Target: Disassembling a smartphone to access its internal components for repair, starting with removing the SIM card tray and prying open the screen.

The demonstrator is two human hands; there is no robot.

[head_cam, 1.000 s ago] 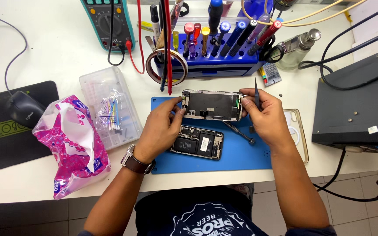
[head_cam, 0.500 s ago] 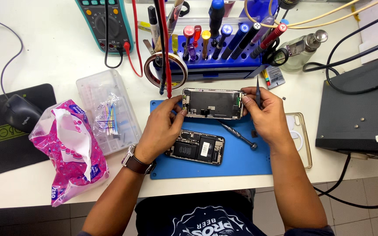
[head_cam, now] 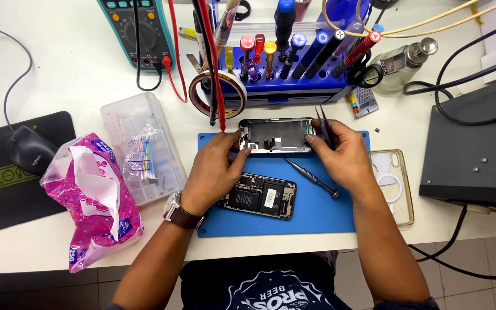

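Left hand (head_cam: 213,172) grips the screen panel's (head_cam: 275,135) left end; right hand (head_cam: 343,155), pinching tweezers (head_cam: 324,123), should brace its right end steady.

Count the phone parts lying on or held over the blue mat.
2. The screen assembly is held between the left hand and right hand at the blue mat's far edge; the opened phone body lies nearer the person.

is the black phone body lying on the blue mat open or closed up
Open: the black phone body lies on the blue mat with no screen or cover, its battery and circuit boards exposed.
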